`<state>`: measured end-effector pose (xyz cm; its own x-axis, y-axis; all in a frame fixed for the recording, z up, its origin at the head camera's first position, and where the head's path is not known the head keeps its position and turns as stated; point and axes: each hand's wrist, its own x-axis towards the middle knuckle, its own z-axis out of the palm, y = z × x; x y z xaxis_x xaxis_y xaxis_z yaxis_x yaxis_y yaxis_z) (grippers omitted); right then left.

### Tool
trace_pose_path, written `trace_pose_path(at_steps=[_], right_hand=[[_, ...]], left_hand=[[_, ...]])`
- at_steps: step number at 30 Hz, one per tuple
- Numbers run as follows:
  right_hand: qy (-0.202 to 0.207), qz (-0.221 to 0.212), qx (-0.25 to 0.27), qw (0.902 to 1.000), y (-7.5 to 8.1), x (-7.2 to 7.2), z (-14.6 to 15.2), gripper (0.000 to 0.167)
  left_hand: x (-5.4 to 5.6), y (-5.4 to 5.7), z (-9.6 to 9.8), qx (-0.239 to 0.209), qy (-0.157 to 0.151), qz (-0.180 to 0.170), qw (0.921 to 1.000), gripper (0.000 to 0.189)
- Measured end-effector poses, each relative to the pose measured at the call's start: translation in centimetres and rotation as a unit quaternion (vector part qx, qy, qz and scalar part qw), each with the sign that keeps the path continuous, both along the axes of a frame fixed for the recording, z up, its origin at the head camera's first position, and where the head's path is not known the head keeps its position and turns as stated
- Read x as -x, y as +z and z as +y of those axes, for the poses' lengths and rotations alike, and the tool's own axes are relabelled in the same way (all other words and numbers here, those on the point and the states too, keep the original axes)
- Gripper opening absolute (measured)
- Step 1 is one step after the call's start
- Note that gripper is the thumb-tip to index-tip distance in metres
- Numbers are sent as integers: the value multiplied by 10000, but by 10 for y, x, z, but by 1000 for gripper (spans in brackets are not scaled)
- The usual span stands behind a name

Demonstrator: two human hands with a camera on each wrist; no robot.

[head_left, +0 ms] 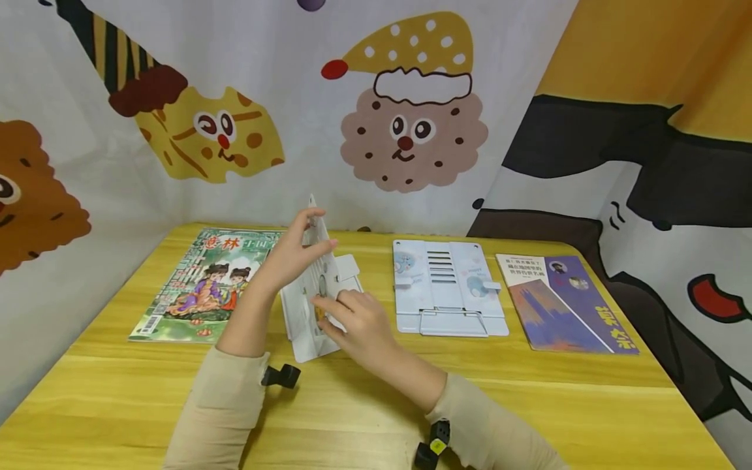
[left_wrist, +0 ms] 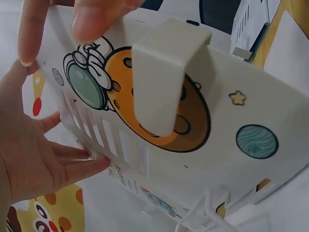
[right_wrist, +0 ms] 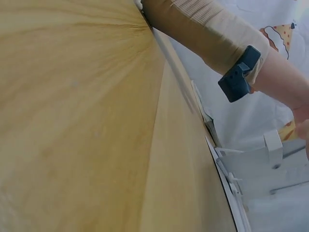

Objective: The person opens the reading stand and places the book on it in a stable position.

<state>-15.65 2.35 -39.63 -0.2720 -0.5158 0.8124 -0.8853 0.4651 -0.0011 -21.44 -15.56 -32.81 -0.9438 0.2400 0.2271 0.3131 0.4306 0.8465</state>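
A white metal book stand (head_left: 305,326) with cartoon prints is partly unfolded on the table, its back panel raised. My left hand (head_left: 294,251) grips the upper part of that panel, thumb on one side and fingers at the edge. Low on the panel's printed face is my right hand (head_left: 361,323), index finger extended and other fingers bent. In the left wrist view, a bent white tab (left_wrist: 159,82) sticks out over an orange planet print, and fingertips (left_wrist: 91,24) hover near the panel. The right wrist view shows the stand (right_wrist: 270,159) from low down, without the right hand.
A second book stand (head_left: 440,287) lies on the wooden table (head_left: 329,424) right of the hands. Farther right is a purple-and-white book (head_left: 572,303). A green illustrated magazine (head_left: 200,287) lies at the left. Behind the table hangs a cartoon-printed curtain (head_left: 305,143).
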Motion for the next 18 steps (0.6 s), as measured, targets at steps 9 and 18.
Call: trace_pose_path(at_steps=[9,18], right_hand=[[808,-301,-100,9962,-6,10,9,33],[416,-1869,-37,9815,-26,26,21,23]], left_hand=[[4,-4,-9,-385,-279,0,9989,59],[4,-5,-8,-380,-272,513,9976,40]])
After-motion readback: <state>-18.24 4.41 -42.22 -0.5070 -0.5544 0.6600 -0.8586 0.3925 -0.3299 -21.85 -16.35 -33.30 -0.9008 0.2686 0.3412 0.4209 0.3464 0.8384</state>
